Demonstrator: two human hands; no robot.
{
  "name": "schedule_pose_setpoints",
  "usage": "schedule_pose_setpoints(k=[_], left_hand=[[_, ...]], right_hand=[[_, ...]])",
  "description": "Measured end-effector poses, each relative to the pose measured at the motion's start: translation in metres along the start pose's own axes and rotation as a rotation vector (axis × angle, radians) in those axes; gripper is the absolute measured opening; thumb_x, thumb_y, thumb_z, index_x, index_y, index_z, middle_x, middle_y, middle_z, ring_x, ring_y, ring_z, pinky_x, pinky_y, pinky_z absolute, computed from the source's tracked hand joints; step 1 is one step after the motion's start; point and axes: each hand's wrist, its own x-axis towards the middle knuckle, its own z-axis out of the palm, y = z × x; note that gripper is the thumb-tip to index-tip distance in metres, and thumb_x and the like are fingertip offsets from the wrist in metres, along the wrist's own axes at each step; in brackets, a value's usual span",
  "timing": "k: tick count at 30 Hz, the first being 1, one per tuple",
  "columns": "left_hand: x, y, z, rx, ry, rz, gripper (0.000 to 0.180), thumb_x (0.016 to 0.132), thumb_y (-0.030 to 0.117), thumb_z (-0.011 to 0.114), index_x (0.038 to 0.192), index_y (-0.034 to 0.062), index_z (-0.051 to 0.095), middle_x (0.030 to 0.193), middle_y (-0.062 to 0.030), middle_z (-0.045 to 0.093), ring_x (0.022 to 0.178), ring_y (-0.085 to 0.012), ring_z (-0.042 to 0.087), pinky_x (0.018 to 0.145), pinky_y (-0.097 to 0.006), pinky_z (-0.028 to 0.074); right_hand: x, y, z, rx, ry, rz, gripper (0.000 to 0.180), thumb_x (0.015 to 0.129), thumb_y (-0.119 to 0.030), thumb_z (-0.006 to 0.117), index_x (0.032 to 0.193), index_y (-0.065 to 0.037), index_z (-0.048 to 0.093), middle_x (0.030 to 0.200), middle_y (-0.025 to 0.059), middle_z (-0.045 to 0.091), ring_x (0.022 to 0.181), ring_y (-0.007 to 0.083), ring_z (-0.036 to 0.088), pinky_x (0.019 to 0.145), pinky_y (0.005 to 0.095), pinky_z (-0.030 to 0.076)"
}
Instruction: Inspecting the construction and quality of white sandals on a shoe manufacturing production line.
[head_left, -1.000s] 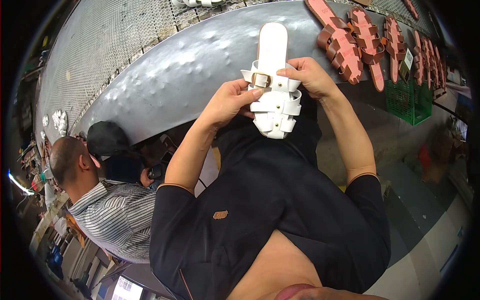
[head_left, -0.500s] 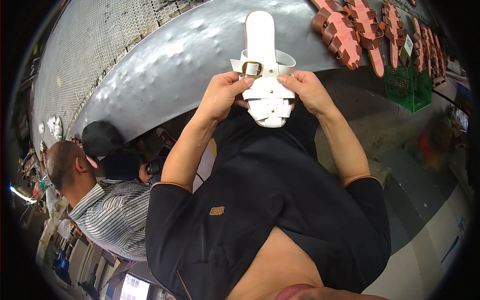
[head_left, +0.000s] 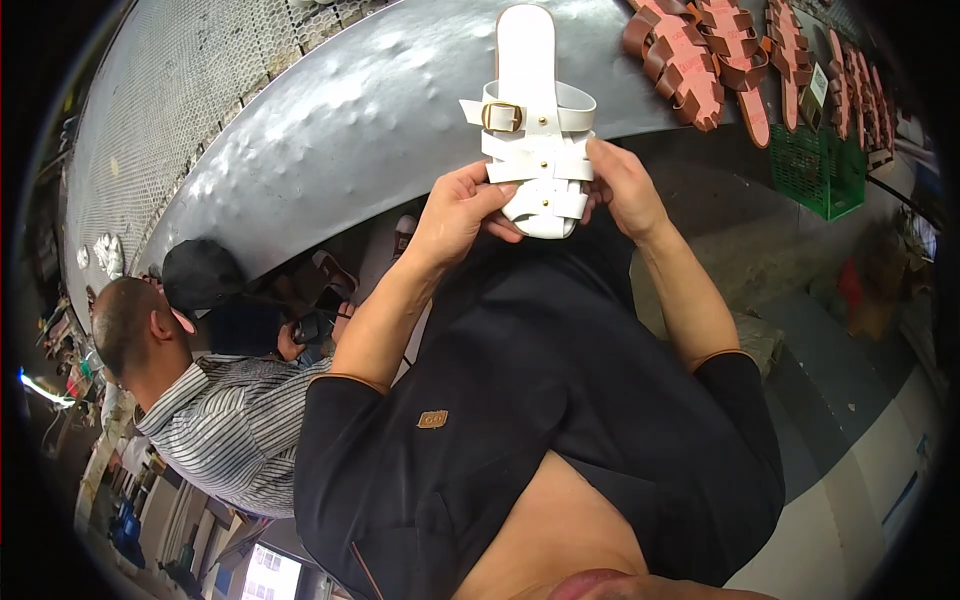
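Fingers (head_left: 500,196) on white strappy sandal (head_left: 535,120)

1. A shoe workshop; a dented metal worktable (head_left: 330,130) spans eleven to one o'clock.
2. Brown strapped sandals (head_left: 700,60) lie in a row at one o'clock; a green crate (head_left: 815,170) sits just below them.

The sandal (head_left: 533,130) is white with a gold buckle (head_left: 502,116), the worktop (head_left: 330,130) is dull grey metal, the row of sandals (head_left: 700,60) is reddish brown, the crate (head_left: 820,165) is green, and the neighbour's shirt (head_left: 225,440) has grey-white stripes.
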Motion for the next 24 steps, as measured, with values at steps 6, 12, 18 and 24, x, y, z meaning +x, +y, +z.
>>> schedule_pose_setpoints(k=[6,12,18,24], left_hand=[[0.001,-0.004,0.0,-0.055,0.042,-0.018,0.029,0.101,0.012,0.061,0.123,-0.0065,0.063,0.099,-0.0155,0.074,0.074,-0.0186,0.075,0.062,-0.027,0.065],[-0.005,0.004,0.012,-0.224,0.002,-0.047,0.039,0.102,0.016,0.063,0.133,-0.0056,0.055,0.1,-0.0158,0.074,0.076,-0.0206,0.076,0.067,-0.03,0.065],[-0.001,-0.014,0.021,0.0,-0.046,0.005,0.037,0.103,0.016,0.061,0.132,-0.0034,0.049,0.098,-0.017,0.074,0.079,-0.0219,0.076,0.069,-0.031,0.064],[0.019,-0.024,0.032,-0.076,-0.043,0.044,0.035,0.101,0.01,0.062,0.129,-0.0053,0.049,0.094,-0.0173,0.073,0.071,-0.0213,0.074,0.062,-0.03,0.062]], right_hand=[[-0.015,0.014,-0.004,-0.161,-0.083,0.065,0.034,0.106,-0.032,0.058,0.109,0.002,0.064,0.072,0.0045,0.065,0.05,0.0061,0.059,0.043,0.0189,0.046],[-0.017,0.016,-0.002,-0.146,0.019,-0.004,0.033,0.107,-0.031,0.057,0.106,0.001,0.064,0.072,0.0036,0.065,0.05,0.0058,0.057,0.044,0.0194,0.046],[-0.031,0.031,0.009,-0.166,-0.045,-0.082,0.041,0.105,-0.028,0.062,0.133,0.0,0.052,0.089,0.0046,0.066,0.062,0.0057,0.06,0.051,0.0193,0.049],[-0.025,0.03,0.003,-0.107,0.091,-0.101,0.03,0.102,-0.016,0.063,0.125,0.001,0.054,0.09,0.0042,0.066,0.065,0.0055,0.058,0.052,0.02,0.048]])
